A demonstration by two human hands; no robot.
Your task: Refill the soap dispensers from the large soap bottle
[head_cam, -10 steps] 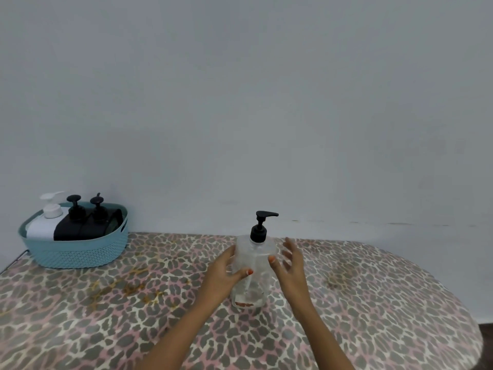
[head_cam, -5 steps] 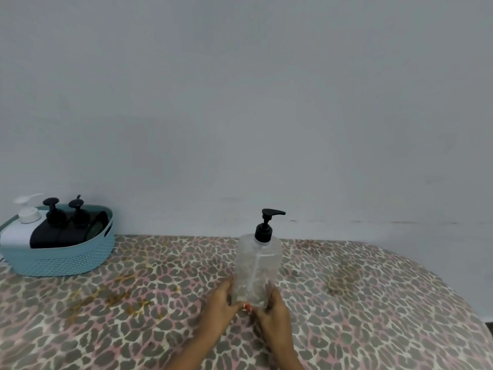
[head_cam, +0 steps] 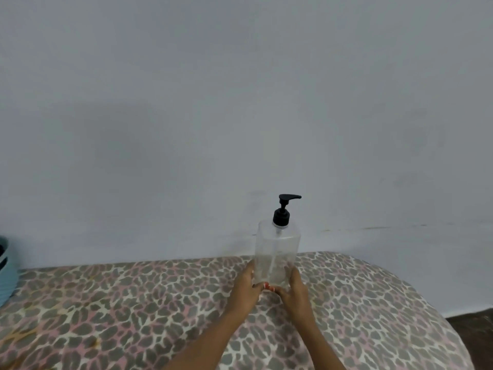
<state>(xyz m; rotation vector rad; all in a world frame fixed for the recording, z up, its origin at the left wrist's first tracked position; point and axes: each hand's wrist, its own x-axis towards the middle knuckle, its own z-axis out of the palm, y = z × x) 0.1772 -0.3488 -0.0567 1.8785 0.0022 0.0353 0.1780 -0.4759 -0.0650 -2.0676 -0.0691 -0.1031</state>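
**Head view: both hands drop to the base of the empty dispenser**

Head camera takes in mostly bare grey wall [head_cam: 240,102], from 9 o'clock round to 3. Below it the table [head_cam: 106,303], under a leopard-print cloth, fills the frame from 8 to 4 o'clock.

The clear dispenser [head_cam: 277,249] stands upright on the cloth at about 5 o'clock from centre, against the far edge, and looks nearly empty.

The left hand [head_cam: 246,289] and right hand [head_cam: 294,289] reach in from 6 o'clock and clasp its lowest part from either side, thumbs nearly meeting in front; the fingers behind it are hidden. A second ago they sat higher on its sides, the right one spread loose. Now both grip low, which reads as planting or squaring the dispenser on the table.

The blue basket [head_cam: 6,273] has slid to a sliver at 8 o'clock as the view swung right, so the large bottle is not visible.

The black pump [head_cam: 282,212] is still screwed on, spout toward 3 o'clock. Refilling has not begun; unscrewing it seems the likely next step.
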